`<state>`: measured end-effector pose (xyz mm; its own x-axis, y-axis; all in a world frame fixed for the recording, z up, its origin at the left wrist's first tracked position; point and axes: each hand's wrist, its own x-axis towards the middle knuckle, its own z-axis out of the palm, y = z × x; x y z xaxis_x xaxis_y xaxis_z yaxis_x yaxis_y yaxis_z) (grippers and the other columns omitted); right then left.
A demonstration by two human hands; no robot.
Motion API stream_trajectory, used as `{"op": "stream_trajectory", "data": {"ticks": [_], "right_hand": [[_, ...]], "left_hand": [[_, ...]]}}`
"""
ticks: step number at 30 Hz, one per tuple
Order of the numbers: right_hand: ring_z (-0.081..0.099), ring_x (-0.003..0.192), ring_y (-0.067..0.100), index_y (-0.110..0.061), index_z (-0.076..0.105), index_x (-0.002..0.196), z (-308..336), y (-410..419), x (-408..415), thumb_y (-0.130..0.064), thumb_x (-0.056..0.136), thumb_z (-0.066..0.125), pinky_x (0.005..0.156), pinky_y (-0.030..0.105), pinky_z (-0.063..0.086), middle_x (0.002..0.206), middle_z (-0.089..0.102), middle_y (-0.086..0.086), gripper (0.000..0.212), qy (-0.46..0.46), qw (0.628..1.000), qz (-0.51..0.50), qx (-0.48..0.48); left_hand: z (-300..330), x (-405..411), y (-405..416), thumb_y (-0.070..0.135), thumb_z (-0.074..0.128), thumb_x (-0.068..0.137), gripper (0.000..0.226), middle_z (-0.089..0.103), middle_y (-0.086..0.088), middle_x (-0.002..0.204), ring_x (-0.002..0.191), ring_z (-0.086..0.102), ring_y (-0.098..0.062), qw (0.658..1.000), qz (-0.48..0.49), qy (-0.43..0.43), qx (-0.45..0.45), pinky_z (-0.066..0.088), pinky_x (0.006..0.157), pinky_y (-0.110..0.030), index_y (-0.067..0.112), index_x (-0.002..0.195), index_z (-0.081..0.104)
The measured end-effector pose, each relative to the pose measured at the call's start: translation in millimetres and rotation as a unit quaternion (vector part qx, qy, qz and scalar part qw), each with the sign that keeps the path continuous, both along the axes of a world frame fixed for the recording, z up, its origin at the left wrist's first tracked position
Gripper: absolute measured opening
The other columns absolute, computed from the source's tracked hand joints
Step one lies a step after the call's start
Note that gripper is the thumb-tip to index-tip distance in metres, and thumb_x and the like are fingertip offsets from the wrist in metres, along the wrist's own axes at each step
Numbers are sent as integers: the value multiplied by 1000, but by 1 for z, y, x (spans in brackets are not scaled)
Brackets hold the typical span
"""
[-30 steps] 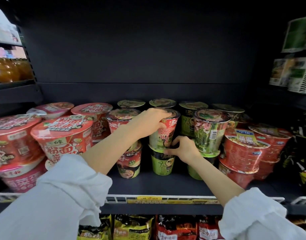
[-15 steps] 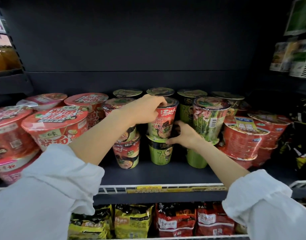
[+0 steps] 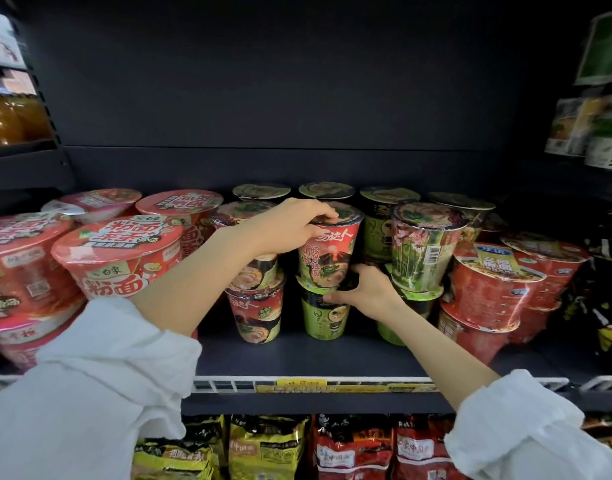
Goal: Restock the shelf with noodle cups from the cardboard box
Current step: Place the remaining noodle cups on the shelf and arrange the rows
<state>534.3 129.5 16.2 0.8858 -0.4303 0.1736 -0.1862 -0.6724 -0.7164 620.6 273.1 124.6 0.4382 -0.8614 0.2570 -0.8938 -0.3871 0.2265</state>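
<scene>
Stacking a tapered red paper noodle cup (image 3: 327, 252) mid-shelf.
It stands upright on a green noodle cup (image 3: 325, 315), back from the dark metal shelf (image 3: 297, 358)'s front edge; my left hand (image 3: 287, 226) curls over its lid, my right hand (image 3: 363, 292) pinches where the two cups meet.

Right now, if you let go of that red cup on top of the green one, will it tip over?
Probably wobbly: the red cup tapers to a narrow base on the green cup. Both hands steady the stack, the left hand and right hand. Likely light.
</scene>
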Motion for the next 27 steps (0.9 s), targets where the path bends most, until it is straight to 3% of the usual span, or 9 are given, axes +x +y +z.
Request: {"op": "stream_trajectory", "data": {"ticks": [5,14,18,22,27], "right_hand": [[60,107,20,-8,63,115,2,3,-3,-31,68,82,82,25,45,115,67,4,56,-11,1000,3,-3],[53,112,26,-9,66,110,-6,12,3,-41,67,80,92,39,47,111,67,10,55,-15,999,-34,-27],[53,111,26,-9,63,113,-10,13,8,-46,64,80,90,34,47,116,61,13,64,3,998,-55,-24],[48,113,27,-8,58,120,-13,17,10,-45,67,79,87,30,40,121,56,13,68,8,997,-76,-33],[49,110,26,-10,60,119,-14,21,9,-48,69,76,82,27,37,122,57,12,64,20,995,-83,-46]], "left_hand": [[-2,-2,-3,11,46,97,41,44,0,145,135,38,-14,1000,-2,-9,-12,27,107,-22,15,138,47],[-14,-3,1,9,45,98,40,44,0,145,135,36,-14,999,4,-4,-53,25,108,-21,16,137,48],[-16,-8,3,7,46,97,38,49,1,139,130,41,-13,996,3,-37,-76,23,102,-13,14,134,51],[-16,-11,4,9,47,97,38,50,1,137,128,44,-14,996,15,-36,-83,31,104,-22,18,133,52],[-13,-18,2,13,50,95,33,53,0,130,118,50,-15,996,24,-49,-77,35,93,-20,17,128,54]]}}
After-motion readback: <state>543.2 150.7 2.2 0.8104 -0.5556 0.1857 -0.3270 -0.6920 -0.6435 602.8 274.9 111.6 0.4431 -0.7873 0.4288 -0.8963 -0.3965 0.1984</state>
